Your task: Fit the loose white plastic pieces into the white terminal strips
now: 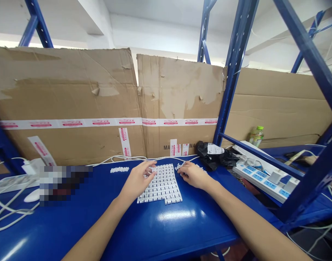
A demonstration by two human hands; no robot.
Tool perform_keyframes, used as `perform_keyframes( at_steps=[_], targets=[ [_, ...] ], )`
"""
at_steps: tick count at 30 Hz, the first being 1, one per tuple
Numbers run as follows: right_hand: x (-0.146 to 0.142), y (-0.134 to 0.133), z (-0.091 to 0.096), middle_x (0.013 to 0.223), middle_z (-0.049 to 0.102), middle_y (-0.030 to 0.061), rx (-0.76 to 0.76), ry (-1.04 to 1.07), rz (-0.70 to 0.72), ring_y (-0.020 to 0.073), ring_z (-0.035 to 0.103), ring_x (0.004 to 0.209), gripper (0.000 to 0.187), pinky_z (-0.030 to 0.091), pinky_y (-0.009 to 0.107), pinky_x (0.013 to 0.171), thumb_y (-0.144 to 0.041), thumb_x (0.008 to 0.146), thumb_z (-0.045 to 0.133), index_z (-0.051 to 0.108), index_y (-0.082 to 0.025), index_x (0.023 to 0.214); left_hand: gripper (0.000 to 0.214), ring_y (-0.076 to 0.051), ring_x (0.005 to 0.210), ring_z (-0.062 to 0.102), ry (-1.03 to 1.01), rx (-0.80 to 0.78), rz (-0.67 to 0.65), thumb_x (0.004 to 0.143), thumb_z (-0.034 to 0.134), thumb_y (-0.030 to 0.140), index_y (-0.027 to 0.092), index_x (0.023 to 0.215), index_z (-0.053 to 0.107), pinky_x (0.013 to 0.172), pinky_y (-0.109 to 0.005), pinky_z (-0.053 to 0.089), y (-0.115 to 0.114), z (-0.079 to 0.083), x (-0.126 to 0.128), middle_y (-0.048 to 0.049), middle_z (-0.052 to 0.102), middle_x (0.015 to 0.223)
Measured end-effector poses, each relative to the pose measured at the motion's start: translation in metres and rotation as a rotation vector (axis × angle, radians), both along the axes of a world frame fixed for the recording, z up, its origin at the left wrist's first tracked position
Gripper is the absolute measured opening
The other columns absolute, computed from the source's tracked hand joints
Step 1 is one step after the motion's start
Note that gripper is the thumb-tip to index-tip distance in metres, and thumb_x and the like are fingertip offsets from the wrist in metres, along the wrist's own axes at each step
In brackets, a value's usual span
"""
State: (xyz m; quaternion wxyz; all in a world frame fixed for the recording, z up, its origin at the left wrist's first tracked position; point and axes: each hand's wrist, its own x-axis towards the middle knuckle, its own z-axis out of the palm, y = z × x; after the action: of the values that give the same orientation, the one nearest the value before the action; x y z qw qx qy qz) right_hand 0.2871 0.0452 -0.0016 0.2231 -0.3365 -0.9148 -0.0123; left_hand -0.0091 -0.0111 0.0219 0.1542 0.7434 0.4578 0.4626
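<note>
Many small white plastic pieces lie in close rows, forming a block [166,185] on the blue table. Over the block's upper left edge, my left hand [137,181] hovers or rests with fingers curved and the thumb apart from them; I see nothing held in it. My right hand [195,175] is at a loose heap of small white pieces [179,166] just right of the block. Its fingers are bent down and drawn together at the heap, and whatever is between the fingertips is hidden. A short separate row of white pieces [119,169] lies to the left.
Cardboard sheets [108,98] stand behind the blue table [155,232]. A black plastic bag [216,156] sits at the back right, beside a blue rack post [231,79]. Farther right are a power strip [260,177] and a bottle [256,136]. White cables [11,214] lie at left.
</note>
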Motion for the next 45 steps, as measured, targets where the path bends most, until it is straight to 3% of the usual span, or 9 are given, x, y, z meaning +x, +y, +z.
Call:
perform_keyframes(
  at_steps=[3, 6, 10, 12, 14, 19, 28, 38, 45],
  targets=[
    [-0.004, -0.002, 0.003, 0.094, 0.077, 0.0081, 0.0, 0.022, 0.007, 0.0246, 0.071, 0.09, 0.034, 0.057, 0.037, 0.085, 0.0, 0.085, 0.06, 0.081, -0.02, 0.103, 0.031, -0.025, 0.088, 0.075, 0.009, -0.028, -0.008, 0.089, 0.074, 0.034, 0.027, 0.119, 0.077, 0.083, -0.038, 0.062, -0.002, -0.001, 0.005, -0.0063, 0.08, 0.112],
    [-0.007, -0.007, 0.005, 0.098, 0.076, 0.007, -0.088, 0.225, 0.017, 0.0206, 0.072, 0.085, 0.03, 0.058, 0.034, 0.08, -0.005, 0.088, 0.062, 0.081, -0.021, 0.106, 0.027, -0.026, 0.092, 0.077, -0.023, -0.065, -0.022, 0.087, 0.077, 0.034, 0.027, 0.113, 0.079, 0.085, -0.039, 0.064, -0.005, 0.001, 0.012, -0.0062, 0.081, 0.111],
    [-0.021, -0.017, 0.007, 0.097, 0.08, 0.0049, -0.528, 0.661, 0.133, 0.02, 0.077, 0.087, 0.012, 0.063, 0.037, 0.086, -0.026, 0.091, 0.075, 0.08, -0.022, 0.1, 0.03, -0.026, 0.095, 0.079, -0.117, -0.122, -0.063, 0.083, 0.082, 0.031, 0.026, 0.113, 0.078, 0.091, -0.041, 0.066, -0.008, -0.001, 0.02, -0.0054, 0.084, 0.108],
    [-0.03, -0.022, 0.007, 0.091, 0.081, 0.0044, -0.757, 0.807, 0.195, 0.022, 0.079, 0.089, 0.018, 0.064, 0.04, 0.088, -0.034, 0.086, 0.082, 0.08, -0.022, 0.099, 0.034, -0.025, 0.094, 0.08, -0.145, -0.119, -0.095, 0.083, 0.082, 0.028, 0.025, 0.116, 0.076, 0.092, -0.042, 0.067, -0.009, -0.005, 0.023, -0.005, 0.084, 0.107],
    [-0.038, -0.027, 0.008, 0.086, 0.082, 0.0041, -0.85, 0.877, 0.228, 0.0227, 0.08, 0.086, 0.022, 0.064, 0.04, 0.087, -0.038, 0.082, 0.086, 0.08, -0.021, 0.097, 0.036, -0.025, 0.093, 0.081, -0.148, -0.086, -0.127, 0.083, 0.082, 0.026, 0.024, 0.119, 0.075, 0.091, -0.042, 0.068, -0.009, -0.009, 0.025, -0.0047, 0.084, 0.107],
    [-0.044, -0.027, 0.006, 0.083, 0.08, 0.0027, -0.827, 0.901, 0.236, 0.0192, 0.076, 0.077, 0.019, 0.062, 0.035, 0.078, -0.037, 0.08, 0.089, 0.083, -0.022, 0.09, 0.034, -0.023, 0.09, 0.082, -0.086, 0.055, -0.171, 0.087, 0.08, 0.025, 0.023, 0.12, 0.074, 0.086, -0.04, 0.071, -0.01, -0.017, 0.028, -0.0042, 0.084, 0.107],
    [-0.04, -0.025, 0.004, 0.091, 0.079, 0.0024, -0.838, 0.865, 0.291, 0.0187, 0.076, 0.083, 0.015, 0.061, 0.035, 0.083, -0.036, 0.084, 0.087, 0.083, -0.023, 0.092, 0.031, -0.02, 0.088, 0.083, -0.019, 0.168, -0.203, 0.09, 0.078, 0.021, 0.022, 0.12, 0.073, 0.083, -0.036, 0.072, -0.01, -0.019, 0.028, -0.0041, 0.083, 0.107],
    [-0.038, -0.027, 0.007, 0.091, 0.077, 0.0016, -0.859, 0.827, 0.306, 0.0192, 0.077, 0.085, 0.012, 0.061, 0.035, 0.085, -0.034, 0.085, 0.085, 0.082, -0.023, 0.091, 0.03, -0.02, 0.089, 0.082, 0.003, 0.174, -0.222, 0.091, 0.077, 0.019, 0.022, 0.121, 0.073, 0.084, -0.035, 0.071, -0.009, -0.022, 0.028, -0.0045, 0.083, 0.108],
    [-0.039, -0.025, 0.006, 0.084, 0.08, 0.0034, -0.945, 0.807, 0.231, 0.0195, 0.077, 0.075, 0.023, 0.063, 0.034, 0.074, -0.038, 0.082, 0.087, 0.076, -0.021, 0.093, 0.027, -0.02, 0.088, 0.082, 0.024, 0.182, -0.243, 0.093, 0.078, 0.024, 0.023, 0.12, 0.074, 0.083, -0.034, 0.071, -0.013, -0.02, 0.033, -0.0042, 0.083, 0.107]
  ],
)
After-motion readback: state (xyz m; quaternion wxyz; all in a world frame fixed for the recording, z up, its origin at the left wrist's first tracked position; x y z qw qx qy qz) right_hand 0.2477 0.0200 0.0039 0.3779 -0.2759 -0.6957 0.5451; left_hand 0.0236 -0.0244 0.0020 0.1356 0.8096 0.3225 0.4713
